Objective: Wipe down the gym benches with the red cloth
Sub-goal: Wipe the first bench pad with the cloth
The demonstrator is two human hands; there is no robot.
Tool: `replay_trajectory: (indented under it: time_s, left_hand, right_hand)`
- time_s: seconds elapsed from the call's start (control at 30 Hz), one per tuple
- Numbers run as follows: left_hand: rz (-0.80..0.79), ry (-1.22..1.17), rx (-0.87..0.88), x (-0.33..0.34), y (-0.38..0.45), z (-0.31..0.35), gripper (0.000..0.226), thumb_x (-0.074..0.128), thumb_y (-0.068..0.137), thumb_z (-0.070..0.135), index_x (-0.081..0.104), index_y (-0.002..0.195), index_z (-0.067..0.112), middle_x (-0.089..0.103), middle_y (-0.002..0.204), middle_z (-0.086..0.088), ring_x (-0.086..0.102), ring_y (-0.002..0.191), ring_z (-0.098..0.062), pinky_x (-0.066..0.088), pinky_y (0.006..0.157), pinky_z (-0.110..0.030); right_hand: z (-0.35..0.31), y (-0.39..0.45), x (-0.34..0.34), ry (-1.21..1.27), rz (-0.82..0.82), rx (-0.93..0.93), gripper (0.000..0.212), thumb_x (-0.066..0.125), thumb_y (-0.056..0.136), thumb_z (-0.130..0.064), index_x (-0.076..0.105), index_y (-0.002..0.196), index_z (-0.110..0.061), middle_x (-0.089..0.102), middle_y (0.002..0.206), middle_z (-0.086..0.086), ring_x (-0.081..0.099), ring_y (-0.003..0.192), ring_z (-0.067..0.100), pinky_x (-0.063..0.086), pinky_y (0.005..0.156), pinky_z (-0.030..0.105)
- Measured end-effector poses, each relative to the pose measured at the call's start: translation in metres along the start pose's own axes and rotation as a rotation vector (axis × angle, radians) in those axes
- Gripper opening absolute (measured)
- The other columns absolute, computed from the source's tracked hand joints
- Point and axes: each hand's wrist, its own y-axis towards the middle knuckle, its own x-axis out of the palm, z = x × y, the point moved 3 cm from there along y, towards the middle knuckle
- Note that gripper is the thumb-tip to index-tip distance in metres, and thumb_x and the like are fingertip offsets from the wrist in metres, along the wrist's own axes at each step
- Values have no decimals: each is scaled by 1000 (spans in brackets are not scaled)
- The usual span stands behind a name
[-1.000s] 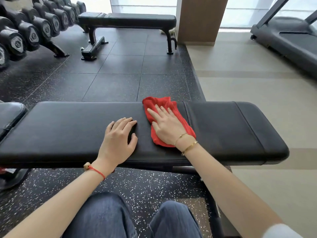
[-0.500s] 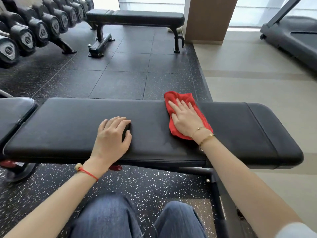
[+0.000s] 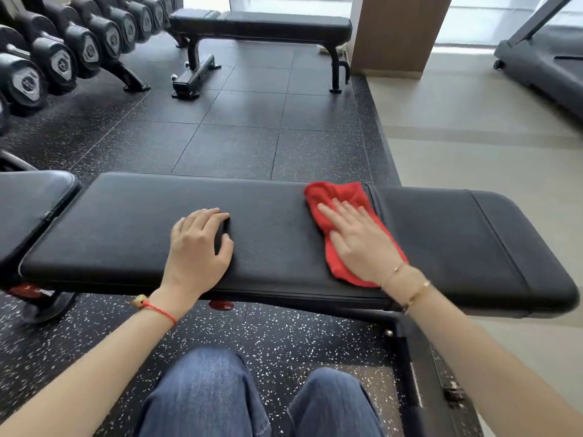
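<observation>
Head view looked down on the near bench [image 3: 284,234], a long black padded surface that ran left to right in front of the person's knees. Red cloth [image 3: 342,200] lay on that surface, right of its middle, touching the seam where the main pad met the shorter end pad. Cloth was bunched at its far edge and reached almost to the near edge of the surface.

Right hand [image 3: 359,241] lay flat on top of the cloth, palm down, fingers [image 3: 334,212] released and spread, pressing rather than grasping; no fold of cloth was pinched. Fingertips were slightly motion-blurred. Two thin gold bracelets [image 3: 410,288] sat on that wrist, over the near edge of the surface.

Left hand [image 3: 197,247] rested bare on the surface, well left of the cloth and apart from it, fingers loosely curled with the tips on the pad, holding nothing. A red string bracelet [image 3: 157,310] sat on that wrist, just off the near edge of the surface.

Left of the near bench, another black pad [image 3: 28,203] butted close to its end. Beyond it, across dark rubber floor tiles, stood a second flat bench [image 3: 262,25], with a dumbbell rack [image 3: 63,58] to the far left and a treadmill [image 3: 542,64] to the far right.
</observation>
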Motion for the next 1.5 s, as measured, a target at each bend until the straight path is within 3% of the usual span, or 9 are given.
replay_trajectory:
  time_s: [0.13,0.33,0.47,0.7,0.83,1.03,1.17,1.33,1.5]
  left_hand:
    - [6,24,-11,0,0,2,42,47,87,28,63,121,12,62,129,-6,52,127,-27,34,113,-48]
    - [13,14,-19,-1,1,3,40,48,85,26,64,120,12,63,128,-6,54,126,-26,34,112,-46]
    - [8,8,-2,-1,0,-1,42,48,85,26,64,122,13,63,129,-5,53,128,-26,33,113,-47]
    - [-25,5,-2,1,-2,-1,45,46,87,27,62,126,11,60,135,-7,50,132,-26,30,116,-51]
    - [-16,4,-12,1,-2,0,45,46,87,27,62,126,11,61,134,-7,50,131,-27,31,116,-51]
    - [-6,-5,-29,0,0,1,43,47,85,26,64,122,11,63,130,-7,54,127,-28,35,112,-53]
    - [-13,-14,-18,-1,-2,0,44,47,85,25,64,124,11,62,132,-7,53,129,-27,34,114,-52]
    - [-38,-20,-8,0,-4,1,40,52,90,18,60,129,9,58,137,-9,48,134,-28,28,118,-52]
    - [-32,6,-20,0,-3,3,37,57,91,17,61,128,9,59,136,-8,49,132,-27,29,117,-51]
  right_hand:
    - [1,51,3,-8,-25,129,55,33,100,-24,18,153,-21,13,161,12,13,149,27,3,121,41]
    - [-97,52,22,49,-22,-140,57,37,97,-27,22,152,-24,16,161,9,16,148,25,5,122,38]
    - [-103,3,20,84,-21,-242,57,36,97,-29,22,152,-28,17,161,3,14,149,19,0,122,33]
    - [-24,9,7,68,-26,9,55,36,99,-26,21,152,-29,15,161,2,12,149,19,1,122,35]
    - [-34,48,12,-16,0,128,55,32,100,-27,19,153,-25,14,161,9,13,149,26,2,121,42]
    - [-99,35,21,59,-30,-94,57,36,98,-27,20,152,-26,14,161,6,14,149,23,1,122,37]
    - [-99,-17,19,92,0,-173,57,36,97,-28,22,152,-29,18,161,1,14,149,18,0,122,33]
    - [-36,-37,6,73,10,-10,56,37,98,-27,21,151,-31,18,161,-2,16,148,15,3,122,33]
    - [-6,16,3,44,1,201,54,32,100,-26,19,153,-26,13,162,6,12,149,24,1,122,40]
